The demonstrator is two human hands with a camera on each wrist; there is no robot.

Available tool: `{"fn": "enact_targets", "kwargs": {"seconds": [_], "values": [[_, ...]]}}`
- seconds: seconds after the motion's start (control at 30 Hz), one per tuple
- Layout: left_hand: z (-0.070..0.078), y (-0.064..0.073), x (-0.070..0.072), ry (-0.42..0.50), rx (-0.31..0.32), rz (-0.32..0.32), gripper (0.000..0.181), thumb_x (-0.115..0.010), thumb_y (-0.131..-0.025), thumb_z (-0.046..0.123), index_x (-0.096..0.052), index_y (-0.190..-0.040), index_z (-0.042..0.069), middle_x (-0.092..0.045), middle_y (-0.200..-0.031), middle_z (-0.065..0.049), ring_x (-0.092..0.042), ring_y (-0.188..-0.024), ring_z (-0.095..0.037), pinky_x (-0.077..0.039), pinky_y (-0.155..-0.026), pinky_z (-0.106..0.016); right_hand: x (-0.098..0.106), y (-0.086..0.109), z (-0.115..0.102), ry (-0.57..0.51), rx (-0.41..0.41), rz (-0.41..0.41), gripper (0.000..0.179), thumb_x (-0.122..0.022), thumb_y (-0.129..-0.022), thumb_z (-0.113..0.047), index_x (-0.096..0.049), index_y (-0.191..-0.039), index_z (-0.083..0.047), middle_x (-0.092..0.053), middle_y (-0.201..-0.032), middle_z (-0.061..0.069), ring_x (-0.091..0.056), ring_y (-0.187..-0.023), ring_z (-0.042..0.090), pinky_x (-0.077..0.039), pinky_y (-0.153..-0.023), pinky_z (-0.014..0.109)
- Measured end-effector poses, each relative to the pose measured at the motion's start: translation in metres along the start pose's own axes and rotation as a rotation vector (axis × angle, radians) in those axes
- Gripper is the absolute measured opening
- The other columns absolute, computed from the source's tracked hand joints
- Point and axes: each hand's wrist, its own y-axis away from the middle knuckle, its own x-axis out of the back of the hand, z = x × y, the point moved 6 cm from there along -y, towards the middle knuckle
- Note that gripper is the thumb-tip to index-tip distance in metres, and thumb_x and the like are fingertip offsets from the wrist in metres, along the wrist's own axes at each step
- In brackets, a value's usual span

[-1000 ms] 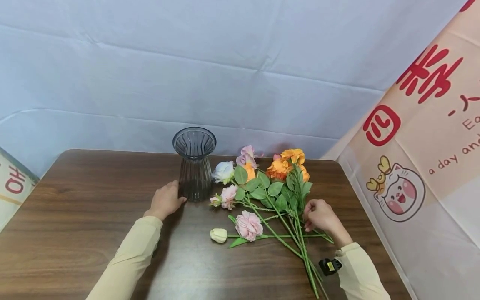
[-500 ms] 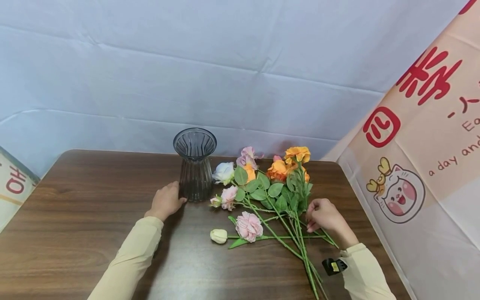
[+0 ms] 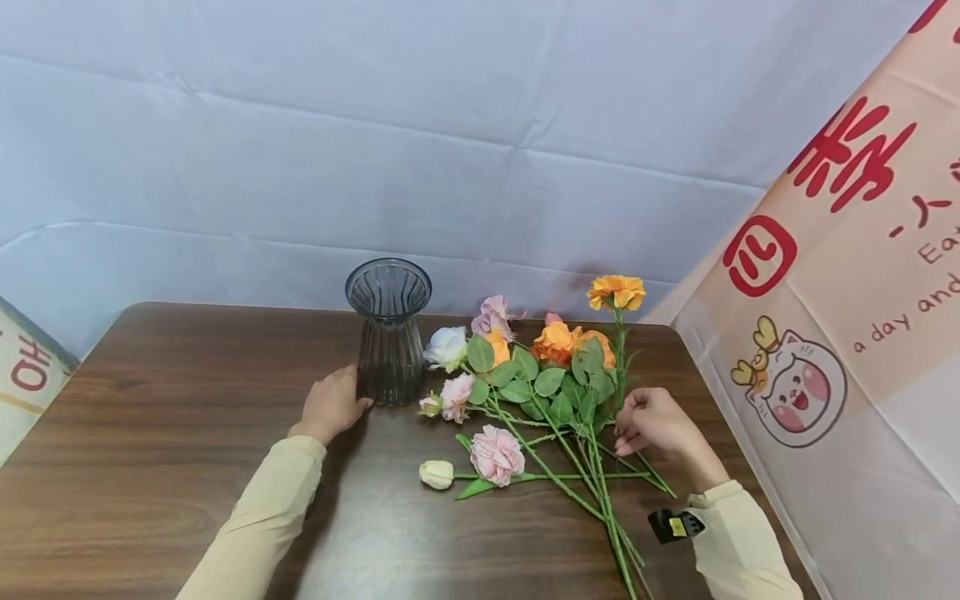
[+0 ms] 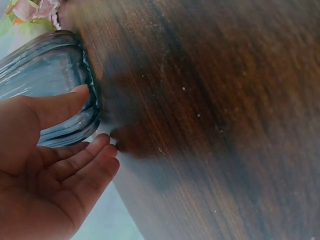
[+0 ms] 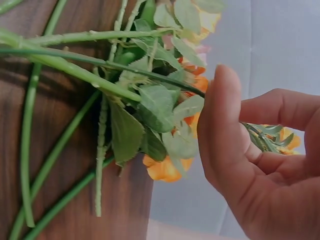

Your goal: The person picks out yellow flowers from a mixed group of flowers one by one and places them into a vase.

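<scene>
A grey ribbed glass vase (image 3: 390, 354) stands upright near the table's back edge. My left hand (image 3: 330, 406) holds its base from the left; in the left wrist view the thumb lies along the glass (image 4: 55, 75) and the fingers curve past its far side. To the right, my right hand (image 3: 662, 427) pinches the thin dark green stem (image 5: 150, 75) of an orange flower (image 3: 617, 292), which stands above the other flowers. The fingers hide part of that stem. Leafy stems lie just left of this hand, crossing toward the front edge.
Beside the vase lie a white-blue rose (image 3: 447, 347), a lilac flower (image 3: 492, 316), a pink flower (image 3: 497, 455), a cream tulip (image 3: 437, 474) and more orange blooms (image 3: 555, 342). A white cloth (image 3: 300, 167) hangs behind the wooden table (image 3: 150, 467).
My right hand has shifted slightly right, and the orange flower it pinches has risen and swung right, apart from the other orange blooms. The left hand and vase stay put.
</scene>
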Motion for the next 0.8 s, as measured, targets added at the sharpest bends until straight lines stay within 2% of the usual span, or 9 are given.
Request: {"fn": "enact_targets", "kwargs": {"seconds": [0.47, 0.8], "values": [[0.0, 0.001, 0.001, -0.001, 0.001, 0.0, 0.055, -0.067, -0.083, 0.02, -0.046, -0.118, -0.016, -0.055, -0.109, -0.031, -0.054, -0.098, -0.045, -0.044, -0.084, -0.054, 0.02, 0.004, -0.026, -0.037, 0.051, 0.004, 0.009, -0.042, -0.084, 0.007, -0.04, -0.076, 0.006, -0.057, -0.065, 0.013, -0.063, -0.054, 0.021, -0.056, -0.056, 0.037], [-0.001, 0.001, 0.001, -0.004, 0.0, 0.003, 0.052, -0.067, -0.083, 0.021, -0.047, -0.115, -0.015, -0.056, -0.106, -0.03, -0.055, -0.096, -0.044, -0.044, -0.083, -0.053, 0.008, 0.001, -0.025, -0.154, 0.036, -0.029, 0.005, -0.04, -0.085, 0.005, -0.04, -0.081, 0.008, -0.056, -0.067, 0.014, -0.064, -0.056, 0.023, -0.056, -0.06, 0.036]]}}
